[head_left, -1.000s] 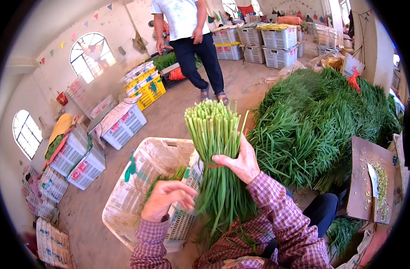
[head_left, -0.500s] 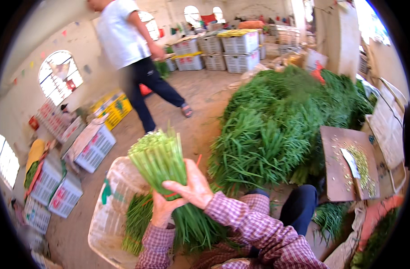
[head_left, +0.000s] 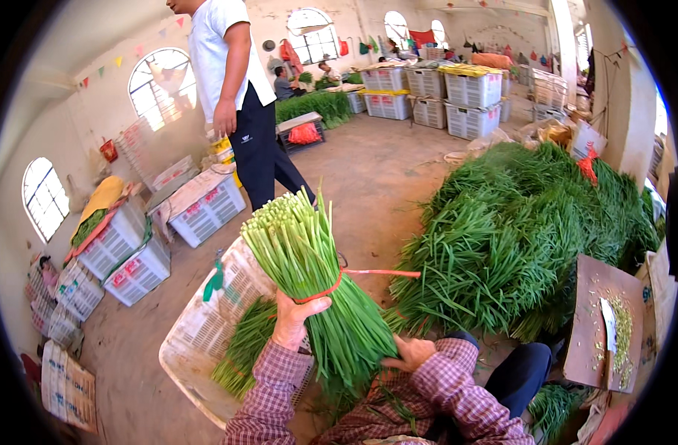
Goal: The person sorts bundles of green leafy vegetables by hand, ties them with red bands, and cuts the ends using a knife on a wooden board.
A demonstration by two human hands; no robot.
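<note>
The right hand (head_left: 413,354) drops to four o'clock on the bunch (head_left: 298,241), half curled at the leaves (head_left: 354,334), grip unclear; at seven, the left hand (head_left: 293,319) wraps it beside the band (head_left: 380,273).

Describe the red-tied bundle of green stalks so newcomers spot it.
Left of the big green leaf heap sits a white plastic crate. At its right side, the left hand holds the red-tied bundle, raised unlike the greens lying inside.

You look through 1 fisheye view, from the left of 2 cameras on your head, tilted down and forward: close above your left hand (head_left: 291,322) and right hand (head_left: 413,353), reaching to the arched windows (head_left: 313,35) far ahead.
</note>
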